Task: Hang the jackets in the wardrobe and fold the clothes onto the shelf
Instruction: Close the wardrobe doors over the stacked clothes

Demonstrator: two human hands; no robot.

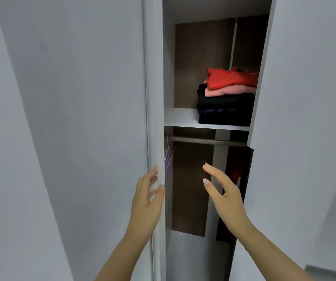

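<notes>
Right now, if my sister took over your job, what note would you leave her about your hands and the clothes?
Left hand: fingers and thumb pinch the edge of the pale grey wardrobe door.
Right hand: open, holding nothing, in the gap in front of the metal hanging rail.
Stack of folded clothes, red on top, then pink, black, dark navy, sits on the white shelf.
Purple hangers hang at the rail's left end; a dark garment with red hangs right.
Folding looks done. Left: I cannot tell if jackets remain outside view.

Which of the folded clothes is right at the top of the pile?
The bright red one. It lies on the pink one, with the black and dark navy ones underneath.
</notes>
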